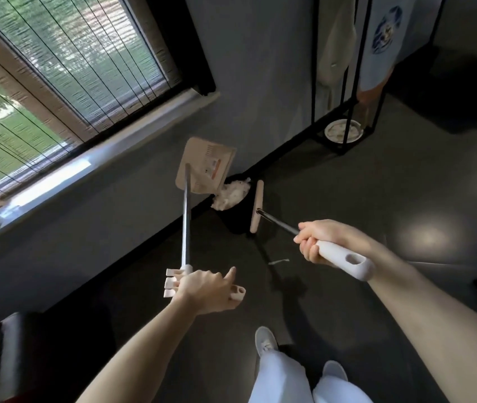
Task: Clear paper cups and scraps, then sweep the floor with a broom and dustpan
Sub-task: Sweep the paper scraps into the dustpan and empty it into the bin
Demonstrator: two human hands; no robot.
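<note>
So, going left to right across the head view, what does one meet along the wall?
Window → dustpan → black bin → broom → white round dish.

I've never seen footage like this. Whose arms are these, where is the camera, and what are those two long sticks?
There is no machine here. A person wears one wide-angle camera on the head, so you look down along their own two arms to the floor, with their shoes near the bottom edge. The left hand grips the end of a long-handled dustpan. The pan is lifted and tilted over a black bin by the wall, and crumpled white paper shows in the bin's mouth. The right hand grips the white handle of a broom, whose head is beside the bin. On the dark floor between the hands lies one small pale scrap. The bright area at the left is a window with blinds.
</note>
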